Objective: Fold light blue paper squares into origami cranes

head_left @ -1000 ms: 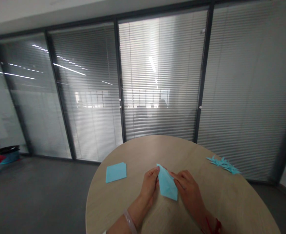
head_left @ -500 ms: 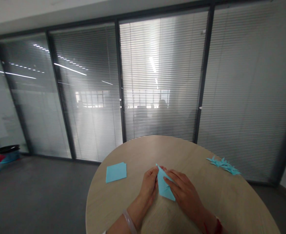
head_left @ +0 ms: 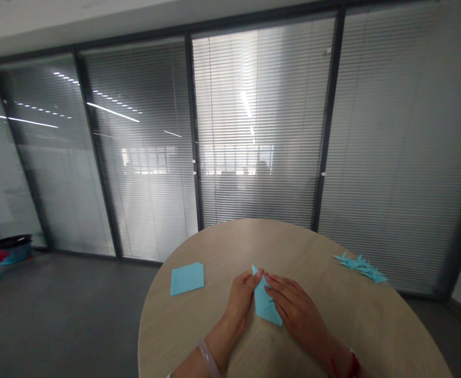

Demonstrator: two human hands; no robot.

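Hiding their contents, bins (head_left: 18,255) stand far from paper (head_left: 264,305) held in the left grip (head_left: 240,295).

Left grip (head_left: 239,295) has this smooth, kinda see-through pale bangle (head_left: 208,358) at the wrist. Right grip (head_left: 293,304) gets a red bracelet (head_left: 355,362), thin strand hanging loose.

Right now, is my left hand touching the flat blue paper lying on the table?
No, the flat blue paper lies on the table apart from your left hand, which is gripping the folded blue sheet.
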